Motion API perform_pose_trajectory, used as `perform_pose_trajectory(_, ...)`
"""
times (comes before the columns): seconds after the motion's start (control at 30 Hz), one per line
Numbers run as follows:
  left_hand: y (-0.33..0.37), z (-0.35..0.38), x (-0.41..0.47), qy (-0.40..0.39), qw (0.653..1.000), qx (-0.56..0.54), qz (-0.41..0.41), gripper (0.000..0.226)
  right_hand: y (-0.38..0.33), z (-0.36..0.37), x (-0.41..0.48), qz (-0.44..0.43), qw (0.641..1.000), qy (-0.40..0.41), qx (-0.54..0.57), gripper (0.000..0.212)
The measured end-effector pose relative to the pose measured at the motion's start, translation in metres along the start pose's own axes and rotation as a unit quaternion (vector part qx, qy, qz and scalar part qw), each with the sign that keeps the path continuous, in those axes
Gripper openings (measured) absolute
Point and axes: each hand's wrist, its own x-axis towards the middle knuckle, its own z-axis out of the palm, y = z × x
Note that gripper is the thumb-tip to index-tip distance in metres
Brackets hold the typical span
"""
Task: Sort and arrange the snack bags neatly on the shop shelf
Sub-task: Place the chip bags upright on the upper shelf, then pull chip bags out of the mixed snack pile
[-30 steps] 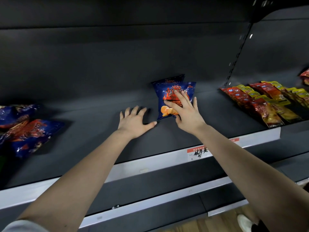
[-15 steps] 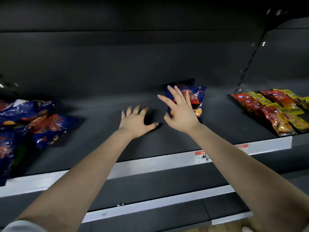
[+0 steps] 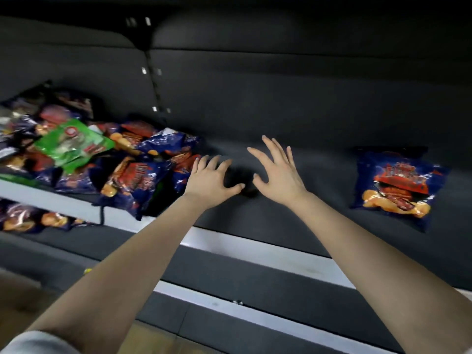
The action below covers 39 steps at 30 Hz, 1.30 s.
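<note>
Reaching over the dark shelf (image 3: 281, 226), the left hand (image 3: 210, 181) and right hand (image 3: 279, 178) grip nothing, fingers spread. One blue snack bag (image 3: 397, 187) lies flat well right of the right fingers. A jumbled pile of bags (image 3: 132, 172), with a green bag (image 3: 71, 144) among them, sits just left of the left fingers.

Blue snack bag (image 3: 397, 186) flat on shelf (image 3: 293, 221), jumbled bags (image 3: 122, 169) left
</note>
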Motion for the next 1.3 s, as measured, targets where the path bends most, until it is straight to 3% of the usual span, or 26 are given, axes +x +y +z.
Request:
perform_pose_trajectory(0.2,-0.064,-0.026,-0.03,0.057,0.997,0.039,-0.044,0.077,-0.055,0.036,0.042,-0.067,0.996,-0.025,0.051,0.064)
perform_pose_trajectory(0.53,-0.125,-0.05,-0.078,0.089,0.983,0.055,-0.15,0.084,-0.132,0.074,0.079,-0.155,0.982,-0.034,0.107,0.061)
perform_pose_trajectory(0.8,-0.155,-0.061,-0.108,0.083,0.97,0.059,-0.219,0.087,-0.171,0.087,0.092,-0.221,0.97,-0.052,0.092,0.07)
perform_pose_trajectory(1.3,-0.168,-0.048,-0.128,0.052,0.963,0.024,-0.263,0.09,-0.184,0.1,0.096,-0.206,0.971,-0.097,0.077,0.069)
